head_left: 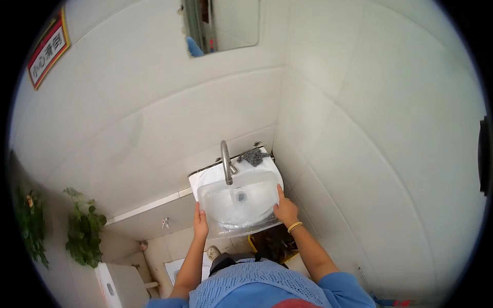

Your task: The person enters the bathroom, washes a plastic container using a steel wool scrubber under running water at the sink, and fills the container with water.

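Observation:
A clear plastic tub (226, 229) is held over the white sink (194, 180), tilted slightly toward me. My left hand (201, 223) grips its left side, thumb and fingers along the wall. On the opposite side, my right hand (286, 209) holds the tub near its right edge, the index finger stretched along it. The metal faucet (225, 159) arches above the tub, and what looks like water runs from its spout. Through the see-through bottom shows the sink's drain (240, 196).
A grey scouring pad (253, 157) lies on the sink's back right corner. Below stands a yellow-rimmed bin (272, 244) with dark contents. Green plants (85, 231) hang at left near a white cistern (123, 284). A mirror (231, 25) hangs above; tiled walls close in the right.

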`<action>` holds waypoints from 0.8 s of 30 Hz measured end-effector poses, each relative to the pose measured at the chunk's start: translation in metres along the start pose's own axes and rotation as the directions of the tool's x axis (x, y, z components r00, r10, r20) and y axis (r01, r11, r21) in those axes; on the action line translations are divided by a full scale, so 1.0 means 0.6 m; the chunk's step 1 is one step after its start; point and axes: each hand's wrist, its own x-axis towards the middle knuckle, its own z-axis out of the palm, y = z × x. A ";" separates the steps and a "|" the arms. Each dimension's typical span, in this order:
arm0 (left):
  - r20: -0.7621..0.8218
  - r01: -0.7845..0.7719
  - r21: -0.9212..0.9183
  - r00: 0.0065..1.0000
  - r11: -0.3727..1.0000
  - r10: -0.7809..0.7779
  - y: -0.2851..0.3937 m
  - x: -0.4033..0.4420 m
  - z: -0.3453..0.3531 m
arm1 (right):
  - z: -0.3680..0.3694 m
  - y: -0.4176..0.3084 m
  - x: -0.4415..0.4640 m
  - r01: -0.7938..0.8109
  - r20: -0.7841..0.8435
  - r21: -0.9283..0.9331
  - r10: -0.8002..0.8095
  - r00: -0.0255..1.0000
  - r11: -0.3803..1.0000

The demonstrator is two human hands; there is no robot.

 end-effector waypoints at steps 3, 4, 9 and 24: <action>-0.002 0.035 0.011 0.999 0.999 -0.035 0.004 0.002 -0.003 | 0.015 0.013 0.007 0.039 -0.043 0.076 -0.036 0.998 0.996; 0.003 0.091 0.022 0.996 0.996 -0.091 0.010 -0.001 -0.007 | 0.019 0.016 0.007 0.029 -0.044 0.092 -0.025 0.999 0.995; 0.008 0.150 0.076 0.988 0.986 -0.151 0.052 -0.010 -0.003 | 0.023 0.019 0.009 0.050 -0.092 0.090 -0.042 0.995 0.995; 0.010 0.254 0.058 0.967 0.965 -0.255 0.049 -0.013 -0.003 | 0.021 0.021 0.014 -0.011 -0.026 0.087 0.014 1.000 0.996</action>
